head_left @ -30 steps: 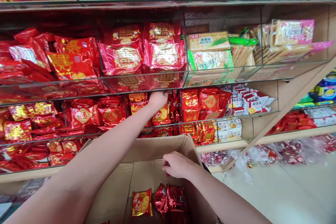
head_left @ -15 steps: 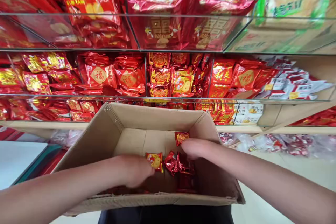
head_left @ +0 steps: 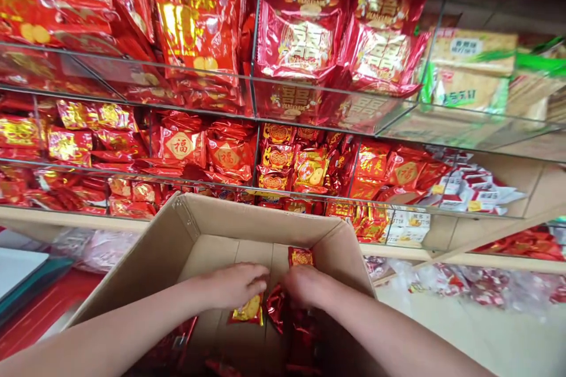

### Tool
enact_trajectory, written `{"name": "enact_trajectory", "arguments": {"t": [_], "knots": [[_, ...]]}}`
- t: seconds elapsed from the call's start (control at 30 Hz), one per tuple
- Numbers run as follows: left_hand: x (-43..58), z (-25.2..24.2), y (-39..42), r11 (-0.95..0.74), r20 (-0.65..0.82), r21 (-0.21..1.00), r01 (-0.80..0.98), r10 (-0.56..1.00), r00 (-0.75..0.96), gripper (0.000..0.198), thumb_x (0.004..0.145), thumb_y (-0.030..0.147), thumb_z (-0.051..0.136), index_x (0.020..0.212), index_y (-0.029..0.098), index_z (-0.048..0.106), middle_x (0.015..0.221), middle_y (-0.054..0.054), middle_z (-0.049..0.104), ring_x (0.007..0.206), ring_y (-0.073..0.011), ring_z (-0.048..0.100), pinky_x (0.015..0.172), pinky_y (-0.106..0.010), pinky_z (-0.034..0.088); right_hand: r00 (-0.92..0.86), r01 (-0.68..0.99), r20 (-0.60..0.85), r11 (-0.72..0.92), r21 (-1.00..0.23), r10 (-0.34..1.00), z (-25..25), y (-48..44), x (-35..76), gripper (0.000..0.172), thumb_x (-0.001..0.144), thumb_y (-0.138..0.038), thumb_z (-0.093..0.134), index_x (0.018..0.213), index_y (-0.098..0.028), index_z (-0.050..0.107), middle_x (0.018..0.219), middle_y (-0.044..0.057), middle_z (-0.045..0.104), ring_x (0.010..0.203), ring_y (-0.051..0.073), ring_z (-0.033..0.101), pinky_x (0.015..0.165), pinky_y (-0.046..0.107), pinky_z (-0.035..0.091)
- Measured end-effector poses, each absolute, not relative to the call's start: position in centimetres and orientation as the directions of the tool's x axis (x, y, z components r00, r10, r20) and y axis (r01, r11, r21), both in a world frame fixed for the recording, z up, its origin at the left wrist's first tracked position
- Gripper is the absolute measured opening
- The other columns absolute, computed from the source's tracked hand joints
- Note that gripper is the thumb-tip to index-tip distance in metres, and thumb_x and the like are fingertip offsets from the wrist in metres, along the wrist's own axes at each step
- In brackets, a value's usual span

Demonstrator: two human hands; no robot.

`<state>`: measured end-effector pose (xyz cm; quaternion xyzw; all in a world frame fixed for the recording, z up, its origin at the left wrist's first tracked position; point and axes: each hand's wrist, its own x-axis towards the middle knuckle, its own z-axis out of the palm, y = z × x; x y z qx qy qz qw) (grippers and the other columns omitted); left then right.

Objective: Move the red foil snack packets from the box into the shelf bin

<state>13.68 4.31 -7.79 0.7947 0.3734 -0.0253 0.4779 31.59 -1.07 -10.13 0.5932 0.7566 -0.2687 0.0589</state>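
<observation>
Both my hands reach into a cardboard box point(head_left: 256, 218) in front of me. My left hand point(head_left: 236, 285) has its fingers apart over a red and yellow biscuit packet point(head_left: 248, 310), whose upper part it covers. My right hand point(head_left: 306, 284) is curled downward among the packets, its fingertips hidden, so what it grips does not show. Just beyond its knuckles lies a small red and gold packet point(head_left: 302, 256). A shiny dark red packet point(head_left: 276, 306) is between the two hands. More dark red wrappers point(head_left: 305, 330) lie in shadow under my right wrist.
Shelves with clear dividers rise behind the box, filled with red biscuit packets point(head_left: 183, 144), large pink-red bags point(head_left: 300, 41) and green-edged cracker packs point(head_left: 469, 79). White and red packets point(head_left: 475, 188) lie at the right. Plastic-wrapped goods point(head_left: 469, 283) rest below the lowest shelf.
The view has tilted up, showing more of the upper shelf. My left hand has moved over the yellow-faced packet and its fingers have spread. My right hand has shifted slightly left, staying among the packets.
</observation>
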Motion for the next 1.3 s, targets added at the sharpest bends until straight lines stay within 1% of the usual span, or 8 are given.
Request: {"name": "enact_trajectory", "arguments": {"t": [0.1,0.2,0.33,0.57,0.7,0.8,1.03,1.3], "knots": [[14.3,-7.4,4.6,0.023,-0.447,0.808,0.588,0.674,0.587,0.048,0.066,0.052,0.051,0.105,0.024,0.054,0.117,-0.007,0.052,0.107,-0.0238,0.046,0.089,-0.032,0.031,-0.434,0.856,-0.252,0.308,-0.415,0.865,-8.5,-0.5,32.7,0.008,0.066,-0.016,0.055,0.07,-0.02,0.062,0.068,0.0,0.06,0.068,0.012,0.054,0.06,0.021,0.038],[14.8,-6.4,4.6,0.456,-0.645,0.763,0.459,0.592,0.484,0.064,0.063,0.059,0.051,0.116,0.024,0.041,0.109,-0.009,0.055,0.088,-0.022,0.056,0.075,-0.033,0.04,-0.494,0.73,0.035,0.437,-0.525,0.869,-7.3,-0.3,33.1,0.02,0.068,-0.006,0.046,0.076,-0.019,0.059,0.083,0.002,0.057,0.079,0.011,0.053,0.069,0.021,0.039],[15.1,-5.4,4.9,0.709,-0.688,0.673,0.208,0.499,0.527,0.068,0.061,0.04,0.065,0.117,0.022,0.032,0.087,-0.004,0.061,0.067,-0.0137,0.059,0.067,-0.028,0.042,-0.409,0.59,0.241,0.456,-0.666,0.88,-6.4,-0.7,33.0,0.021,0.068,-0.003,0.045,0.074,-0.019,0.058,0.103,0.003,0.051,0.092,0.011,0.05,0.079,0.023,0.038],[15.2,-4.6,5.3,0.693,-0.583,0.721,0.012,0.597,0.551,0.032,0.059,0.022,0.07,0.085,0.016,0.053,0.075,-0.001,0.063,0.059,-0.007,0.056,0.057,-0.019,0.039,-0.145,0.485,0.3,0.332,-0.809,0.943,-5.7,-0.8,33.8,0.019,0.066,-0.005,0.04,0.069,-0.018,0.053,0.114,0.007,0.045,0.102,0.017,0.046,0.084,0.033,0.038],[15.2,-4.1,5.2,0.606,-0.486,0.794,-0.055,0.686,0.542,0.034,0.058,0.023,0.071,0.086,0.018,0.052,0.081,-0.001,0.063,0.067,-0.0083,0.057,0.064,-0.021,0.04,0.085,0.186,0.112,0.095,-0.978,0.99,-6.0,-0.2,34.4,0.019,0.076,-0.017,0.036,0.091,-0.019,0.047,0.102,0.008,0.052,0.079,0.014,0.056,0.066,0.031,0.047],[15.3,-3.6,5.1,0.561,-0.454,0.827,-0.038,0.706,0.544,0.034,0.055,0.023,0.072,0.081,0.018,0.051,0.079,0.0,0.063,0.069,-0.0095,0.057,0.064,-0.022,0.04,0.02,0.011,-0.043,-0.044,-0.999,0.999,-6.2,0.0,34.2,0.033,0.075,-0.032,0.048,0.105,-0.02,0.039,0.087,0.004,0.057,0.073,0.013,0.056,0.057,0.026,0.048],[15.5,-3.6,4.5,0.494,-0.428,0.869,0.023,0.728,0.536,0.036,0.06,0.031,0.068,0.087,0.02,0.047,0.083,0.001,0.061,0.069,-0.0085,0.055,0.06,-0.02,0.038,-0.098,0.13,0.004,0.017,-0.991,0.995,-6.1,-0.2,32.9,0.021,0.073,-0.034,0.053,0.083,-0.016,0.048,0.078,0.002,0.06,0.07,0.011,0.055,0.064,0.025,0.044],[15.6,-4.4,4.0,0.348,-0.38,0.919,0.186,0.647,0.661,0.033,0.068,0.043,0.057,0.091,0.02,0.049,0.092,-0.001,0.057,0.071,-0.0112,0.057,0.062,-0.023,0.04,-0.074,0.146,0.077,0.087,-0.985,0.994,-5.6,-0.2,33.2,0.026,0.07,-0.036,0.055,0.086,-0.019,0.046,0.083,0.001,0.058,0.074,0.013,0.054,0.066,0.024,0.043]]}}
